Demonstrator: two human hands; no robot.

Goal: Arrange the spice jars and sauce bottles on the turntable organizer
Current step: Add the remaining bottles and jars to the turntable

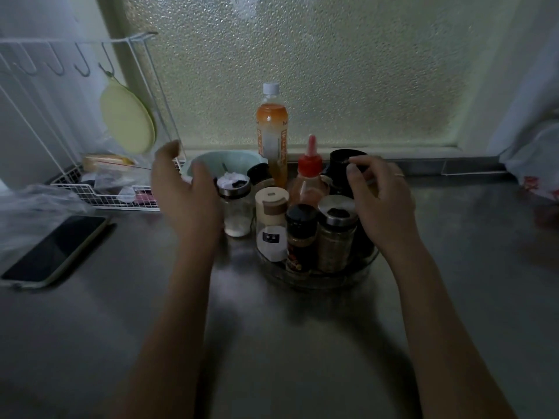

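Note:
A clear round turntable (320,281) stands on the steel counter and carries several containers: a cream-lidded jar with a white label (271,225), a dark-capped spice bottle (302,237), a metal-lidded glass shaker (336,234), a red-capped squeeze bottle (309,179) and a black-lidded jar (340,170). A glass shaker with white powder (237,207) stands just left of the turntable. My left hand (184,192) is open, curved beside that shaker. My right hand (381,195) hovers at the turntable's right, fingertips at the black-lidded jar's top.
A tall orange drink bottle (272,137) stands behind the turntable against the frosted window. A pale green bowl (223,161) sits at the back left. A white wire rack (99,195) holds bags on the left. A phone (51,252) lies near the left edge.

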